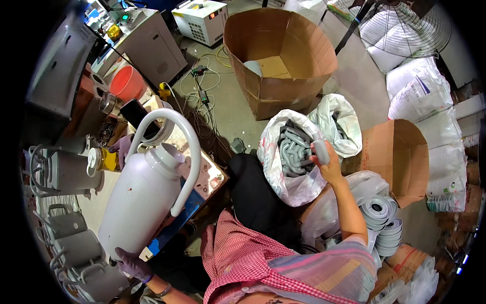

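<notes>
White plastic jug (144, 195) tilted on the workbench (210, 177), curved handle arching over its neck.

Gloved left hand (132, 263) closed under jug's base; bare right hand (328, 164) clamped on a grey handle piece (321, 150) above the open white sack (291, 162) of grey parts, cardboard box (278, 55) beyond.
</notes>
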`<state>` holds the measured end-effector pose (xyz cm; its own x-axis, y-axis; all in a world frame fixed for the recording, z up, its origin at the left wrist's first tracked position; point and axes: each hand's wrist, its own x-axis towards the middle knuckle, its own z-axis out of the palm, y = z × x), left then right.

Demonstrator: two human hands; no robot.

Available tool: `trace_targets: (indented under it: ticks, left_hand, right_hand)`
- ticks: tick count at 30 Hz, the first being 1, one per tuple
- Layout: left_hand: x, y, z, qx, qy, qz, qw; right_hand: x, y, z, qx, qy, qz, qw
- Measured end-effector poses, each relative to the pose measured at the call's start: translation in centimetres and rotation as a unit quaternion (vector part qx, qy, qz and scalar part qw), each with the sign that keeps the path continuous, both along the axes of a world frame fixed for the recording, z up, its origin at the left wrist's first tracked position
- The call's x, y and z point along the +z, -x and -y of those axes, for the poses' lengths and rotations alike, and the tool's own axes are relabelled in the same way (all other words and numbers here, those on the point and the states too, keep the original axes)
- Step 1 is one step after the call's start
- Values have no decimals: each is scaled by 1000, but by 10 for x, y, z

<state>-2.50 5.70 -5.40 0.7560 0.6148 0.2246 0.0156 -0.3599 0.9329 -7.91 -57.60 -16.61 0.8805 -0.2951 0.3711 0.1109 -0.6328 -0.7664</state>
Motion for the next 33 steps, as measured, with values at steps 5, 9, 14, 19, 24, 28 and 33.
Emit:
trace_targets:
  ticks: [5, 9, 14, 19, 24, 28, 33]
  left_hand:
    - [-21, -9, -20, -45, 39, 22, 998]
    - [7, -8, 8, -44, 120, 84, 988]
    - [7, -12, -3, -46, 65, 57, 995]
    - [6, -10, 0, -65, 120, 58, 989]
    - [25, -11, 10, -88, 169, 50, 980]
    - [33, -13, 7, -99, 166, 40, 980]
    - [31, -15, 4, -104, 157, 17, 982]
  right_hand:
    - [-61, 12, 35, -3, 75, -333, 940]
    - [0, -25, 40, -67, 116, -344, 929]
    - [159, -113, 6, -29, 450, 65, 890]
    - [262, -162, -114, 281, -244, -101, 923]
    - [274, -201, -259, 520, -388, -57, 759]
    - [292, -206, -346, 481, -229, -140, 834]
    - [271, -230, -388, 533, -89, -125, 832]
